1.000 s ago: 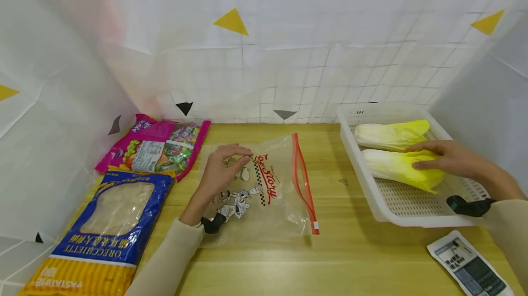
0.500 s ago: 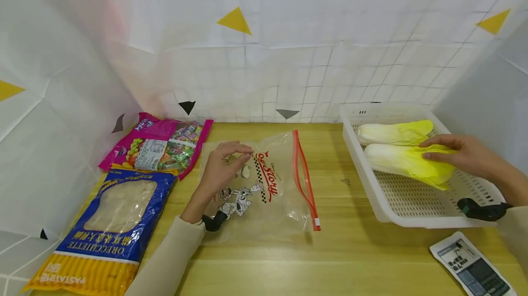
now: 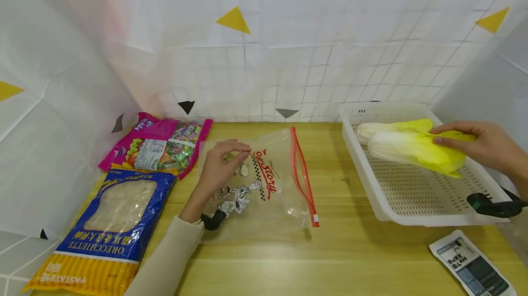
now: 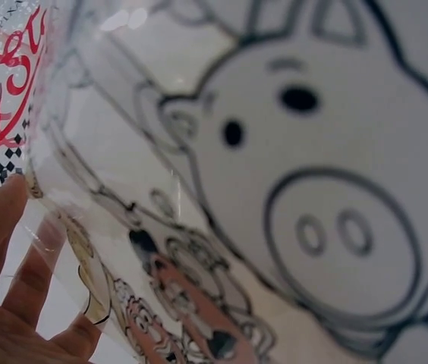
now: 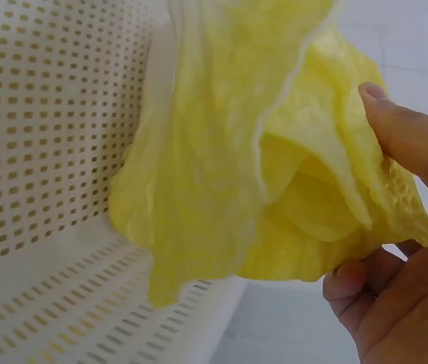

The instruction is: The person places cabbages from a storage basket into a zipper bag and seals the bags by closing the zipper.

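Note:
My right hand (image 3: 474,142) grips a yellow-white napa cabbage (image 3: 412,147) by its leafy end, thumb on the near side. The cabbage hangs over the white basket, its pale stem end overlapping a second napa cabbage (image 3: 416,126) behind. In the right wrist view, frilly yellow leaves (image 5: 313,189) lie between thumb and fingers. My left hand (image 3: 222,161) pinches the upper film of a clear zip bag (image 3: 284,213) printed with red lettering and cartoon figures. The bag lies on the table, its red zip edge (image 3: 303,174) parted and facing right. The left wrist view shows the pinched film (image 4: 123,212) close up.
The perforated white basket (image 3: 373,204) stands at the right. Near its front lies a small grey-white pouch (image 3: 470,261). At left are a blue-and-yellow pasta bag (image 3: 103,241) and a pink candy bag (image 3: 158,145) behind it. White sheeting (image 3: 288,71) encloses the wooden table (image 3: 264,268).
My right hand has lifted the nearer cabbage and shifted it slightly right and away, so it now overlaps the other one. My left hand keeps its pinch on the bag, almost still.

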A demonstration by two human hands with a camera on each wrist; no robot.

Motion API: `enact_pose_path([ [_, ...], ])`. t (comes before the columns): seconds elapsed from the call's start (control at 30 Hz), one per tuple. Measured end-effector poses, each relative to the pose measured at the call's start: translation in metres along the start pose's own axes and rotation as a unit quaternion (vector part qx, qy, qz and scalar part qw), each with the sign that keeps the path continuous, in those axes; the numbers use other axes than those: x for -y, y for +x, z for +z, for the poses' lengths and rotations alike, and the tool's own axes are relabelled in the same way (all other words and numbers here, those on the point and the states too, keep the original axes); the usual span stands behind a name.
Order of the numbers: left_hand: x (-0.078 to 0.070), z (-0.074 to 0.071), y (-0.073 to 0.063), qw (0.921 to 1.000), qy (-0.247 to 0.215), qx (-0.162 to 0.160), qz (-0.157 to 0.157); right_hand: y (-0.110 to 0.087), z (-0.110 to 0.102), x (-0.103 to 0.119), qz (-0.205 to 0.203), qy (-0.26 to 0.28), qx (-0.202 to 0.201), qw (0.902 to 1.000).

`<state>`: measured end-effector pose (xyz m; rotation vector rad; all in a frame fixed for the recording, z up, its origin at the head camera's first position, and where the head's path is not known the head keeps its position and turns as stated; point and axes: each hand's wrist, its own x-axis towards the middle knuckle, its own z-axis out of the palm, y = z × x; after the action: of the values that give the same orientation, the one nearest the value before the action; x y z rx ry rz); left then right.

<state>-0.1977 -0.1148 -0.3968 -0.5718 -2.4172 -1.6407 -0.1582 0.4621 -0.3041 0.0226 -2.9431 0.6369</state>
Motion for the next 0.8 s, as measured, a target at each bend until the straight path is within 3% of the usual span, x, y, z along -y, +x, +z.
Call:
enact_pose_path([
  [0.4,-0.001,-0.002,0.002,0.9998,-0.011,-0.015,0.007,0.004,-0.010,0.025,-0.022,0.033,-0.067,0.9970],
  [0.57,0.001,-0.002,0.003,0.9993,-0.006,-0.026,0.025,0.003,-0.010,0.041,-0.039,0.046,-0.081,0.9949],
  [0.8,0.000,-0.001,0.002,0.9990,-0.004,-0.035,0.028,0.004,-0.001,0.071,-0.089,0.089,-0.077,0.9891],
])
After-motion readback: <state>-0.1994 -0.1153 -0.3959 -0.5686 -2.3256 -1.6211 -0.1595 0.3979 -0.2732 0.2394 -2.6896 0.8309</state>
